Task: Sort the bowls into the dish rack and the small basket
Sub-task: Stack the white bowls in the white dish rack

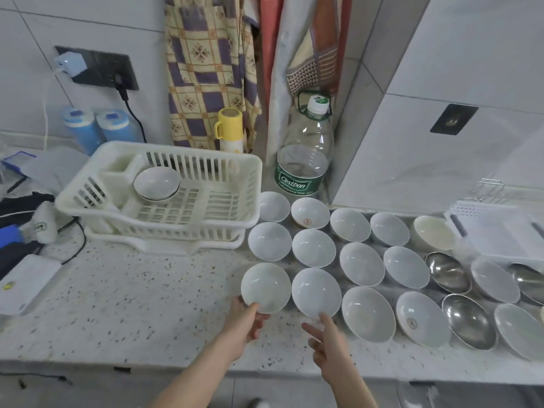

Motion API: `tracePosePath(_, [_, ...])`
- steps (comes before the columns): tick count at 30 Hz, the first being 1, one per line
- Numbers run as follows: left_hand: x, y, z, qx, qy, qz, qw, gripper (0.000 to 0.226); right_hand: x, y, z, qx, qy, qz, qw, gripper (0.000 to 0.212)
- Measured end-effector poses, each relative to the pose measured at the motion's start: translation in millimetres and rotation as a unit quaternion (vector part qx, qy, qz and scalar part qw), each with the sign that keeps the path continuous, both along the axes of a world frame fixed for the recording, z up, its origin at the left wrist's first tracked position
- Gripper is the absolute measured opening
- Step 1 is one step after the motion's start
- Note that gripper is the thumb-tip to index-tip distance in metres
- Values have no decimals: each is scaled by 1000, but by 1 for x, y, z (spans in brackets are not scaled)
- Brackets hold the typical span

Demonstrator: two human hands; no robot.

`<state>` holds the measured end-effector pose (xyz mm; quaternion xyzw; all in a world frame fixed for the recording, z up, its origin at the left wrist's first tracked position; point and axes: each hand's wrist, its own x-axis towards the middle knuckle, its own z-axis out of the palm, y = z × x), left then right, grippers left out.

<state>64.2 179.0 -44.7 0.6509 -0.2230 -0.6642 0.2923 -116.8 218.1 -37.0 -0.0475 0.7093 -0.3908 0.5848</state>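
A: What stands around the bowls?
B: At the far left of the table (pixel 123 290) sits a white dish rack (pixel 212 172) with one white bowl (pixel 156 182) already inside it. Behind it are two blue bottles (pixel 100 128), a yellow cup (pixel 229 129) and a big clear water jug (pixel 306 154). A small white basket (pixel 494 228) sits at the far right. A black cable (pixel 73 242) and a white box (pixel 26 282) lie on the left side.

A: And the bowls themselves?
B: They fill the right half of the table in rows, mostly white, with a few steel bowls (pixel 468 325) toward the right, all rim up and touching or just beside one another.

A: Where are the hands?
B: The left hand (pixel 245 322) grips the near rim of the nearest left bowl (pixel 265 287), thumb on the rim, fingers curled under. The right hand (pixel 326 337) is relaxed and holds nothing; its fingertip touches the near rim of the next bowl (pixel 316 291).

A: Any room to move?
B: The speckled table between the gripped bowl and the rack is bare. The table's near edge runs just under the wrists.
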Motion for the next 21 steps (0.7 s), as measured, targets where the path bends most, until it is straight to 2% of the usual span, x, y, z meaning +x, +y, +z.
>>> tracePosePath(7, [3, 3, 7, -9, -20, 46, 999, 35, -5, -10, 2, 9, -5, 34, 999, 21])
tracePosePath(14, [17, 11, 28, -31, 19, 49, 998, 33, 4, -13, -4, -8, 21, -30, 999, 21])
tracePosePath(21, [35, -1, 65, -91, 74, -5, 993, 36, 28, -13, 12, -71, 28, -96, 992, 15])
